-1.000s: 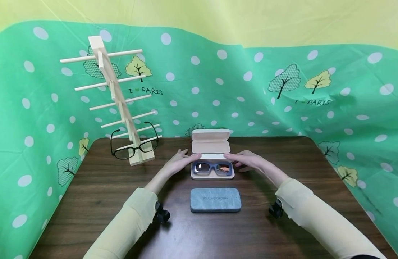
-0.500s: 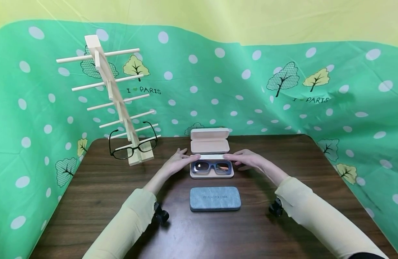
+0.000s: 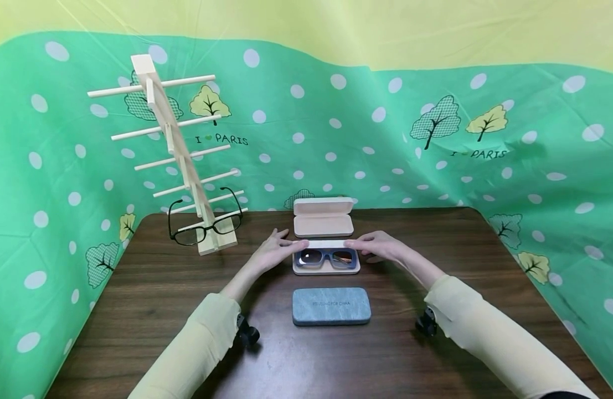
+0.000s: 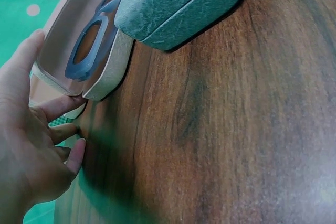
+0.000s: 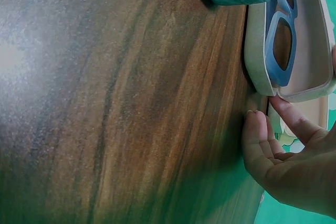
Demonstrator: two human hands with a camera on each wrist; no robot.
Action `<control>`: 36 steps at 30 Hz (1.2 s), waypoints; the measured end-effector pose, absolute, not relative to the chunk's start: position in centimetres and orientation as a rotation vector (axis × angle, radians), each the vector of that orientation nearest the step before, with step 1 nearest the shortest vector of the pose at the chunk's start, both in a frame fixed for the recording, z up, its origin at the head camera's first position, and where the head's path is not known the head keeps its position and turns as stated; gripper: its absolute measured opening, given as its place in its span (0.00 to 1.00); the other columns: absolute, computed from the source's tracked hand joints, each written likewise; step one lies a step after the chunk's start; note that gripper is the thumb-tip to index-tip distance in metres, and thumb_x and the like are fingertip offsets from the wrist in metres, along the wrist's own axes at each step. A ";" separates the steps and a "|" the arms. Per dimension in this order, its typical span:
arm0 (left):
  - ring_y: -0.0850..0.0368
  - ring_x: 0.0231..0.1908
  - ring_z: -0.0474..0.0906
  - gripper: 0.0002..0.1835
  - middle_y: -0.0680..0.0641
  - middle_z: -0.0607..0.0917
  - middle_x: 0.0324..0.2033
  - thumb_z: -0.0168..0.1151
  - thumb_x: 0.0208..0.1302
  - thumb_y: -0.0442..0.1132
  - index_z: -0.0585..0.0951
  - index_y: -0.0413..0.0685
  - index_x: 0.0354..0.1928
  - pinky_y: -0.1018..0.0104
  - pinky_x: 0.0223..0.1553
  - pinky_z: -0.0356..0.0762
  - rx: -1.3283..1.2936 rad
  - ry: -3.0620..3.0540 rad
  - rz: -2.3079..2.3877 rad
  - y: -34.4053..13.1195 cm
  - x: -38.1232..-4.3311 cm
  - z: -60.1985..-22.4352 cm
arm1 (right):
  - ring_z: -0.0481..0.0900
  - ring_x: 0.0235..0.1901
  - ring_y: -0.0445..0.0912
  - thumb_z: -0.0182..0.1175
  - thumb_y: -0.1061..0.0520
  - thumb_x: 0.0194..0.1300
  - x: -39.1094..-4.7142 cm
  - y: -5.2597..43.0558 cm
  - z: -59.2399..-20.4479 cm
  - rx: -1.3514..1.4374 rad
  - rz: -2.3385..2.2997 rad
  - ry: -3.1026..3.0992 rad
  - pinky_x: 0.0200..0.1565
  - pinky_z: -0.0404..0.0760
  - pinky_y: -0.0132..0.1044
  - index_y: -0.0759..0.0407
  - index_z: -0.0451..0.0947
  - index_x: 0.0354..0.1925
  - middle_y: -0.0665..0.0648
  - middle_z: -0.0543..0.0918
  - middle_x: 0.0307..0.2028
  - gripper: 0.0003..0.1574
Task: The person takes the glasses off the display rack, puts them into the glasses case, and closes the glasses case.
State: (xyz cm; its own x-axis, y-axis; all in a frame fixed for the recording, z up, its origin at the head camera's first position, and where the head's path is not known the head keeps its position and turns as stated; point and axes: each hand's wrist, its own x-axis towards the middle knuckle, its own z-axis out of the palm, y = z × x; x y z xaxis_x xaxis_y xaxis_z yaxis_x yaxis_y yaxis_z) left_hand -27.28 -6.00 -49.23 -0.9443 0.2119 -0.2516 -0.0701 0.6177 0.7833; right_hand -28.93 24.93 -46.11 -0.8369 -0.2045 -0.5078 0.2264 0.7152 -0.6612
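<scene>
Head view: case (image 3: pixel 326 271) with blue glasses (image 3: pixel 328 255) lies between hands (image 3: pixel 272 250) (image 3: pixel 381 246) pinching its raised lid (image 3: pixel 326 244).

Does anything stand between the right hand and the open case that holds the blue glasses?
Nothing visible stands between: the right hand touches the lid of the glasses case. The closed blue case lies nearer the person and another open case lies behind; neither is in between.
</scene>
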 end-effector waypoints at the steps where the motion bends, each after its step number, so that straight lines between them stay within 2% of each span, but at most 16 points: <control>1: 0.47 0.84 0.37 0.45 0.51 0.63 0.80 0.61 0.57 0.78 0.84 0.47 0.61 0.37 0.80 0.48 0.117 2.528 1.246 -6.0 -27.3 -49.3 | 0.78 0.64 0.60 0.63 0.27 0.64 -28.9 24.9 -46.1 0.019 -1.009 2.359 0.58 0.85 0.47 0.63 0.76 0.66 0.69 0.76 0.67 0.51; 11: 0.46 0.84 0.39 0.44 0.50 0.65 0.79 0.60 0.58 0.77 0.84 0.48 0.62 0.37 0.80 0.49 0.157 2.561 1.236 -6.0 -27.0 -49.6 | 0.80 0.60 0.57 0.64 0.28 0.64 -28.4 25.0 -46.1 -0.002 -1.046 2.366 0.57 0.85 0.48 0.61 0.79 0.63 0.67 0.79 0.65 0.46; 16: 0.46 0.83 0.40 0.45 0.49 0.65 0.78 0.61 0.59 0.76 0.83 0.47 0.62 0.38 0.80 0.50 0.159 2.577 1.233 -6.0 -26.9 -49.7 | 0.82 0.56 0.55 0.65 0.28 0.63 -28.3 25.1 -46.3 -0.011 -1.065 2.373 0.56 0.86 0.47 0.58 0.81 0.60 0.65 0.81 0.63 0.43; 20: 0.46 0.83 0.41 0.45 0.49 0.66 0.78 0.61 0.58 0.76 0.83 0.45 0.62 0.39 0.80 0.50 0.155 2.582 1.245 -6.0 -26.9 -49.8 | 0.82 0.57 0.53 0.66 0.30 0.63 -28.2 25.1 -46.5 -0.022 -1.091 2.376 0.55 0.86 0.47 0.59 0.82 0.59 0.64 0.82 0.61 0.41; 29: 0.46 0.83 0.42 0.44 0.49 0.67 0.78 0.62 0.60 0.74 0.83 0.42 0.62 0.40 0.80 0.50 0.176 2.614 1.222 -5.9 -26.8 -50.0 | 0.81 0.56 0.51 0.69 0.31 0.62 -28.1 25.2 -46.7 -0.050 -1.117 2.387 0.53 0.87 0.45 0.61 0.82 0.59 0.63 0.84 0.58 0.41; 36: 0.44 0.83 0.43 0.42 0.48 0.67 0.77 0.62 0.61 0.72 0.83 0.44 0.62 0.40 0.80 0.50 0.209 2.639 1.217 -6.0 -26.6 -50.2 | 0.81 0.55 0.49 0.69 0.31 0.61 -28.2 25.3 -46.8 -0.044 -1.117 2.385 0.53 0.86 0.43 0.60 0.82 0.59 0.61 0.83 0.57 0.41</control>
State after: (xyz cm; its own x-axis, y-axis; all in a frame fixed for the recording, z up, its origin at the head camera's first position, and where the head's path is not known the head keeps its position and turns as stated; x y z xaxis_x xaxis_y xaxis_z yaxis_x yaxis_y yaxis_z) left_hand -26.60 -6.03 -50.16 -0.9639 0.2229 -0.1457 0.0340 0.6455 0.7630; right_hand -28.16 25.34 -46.75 -0.8736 -0.2343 -0.4266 0.1778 0.6624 -0.7278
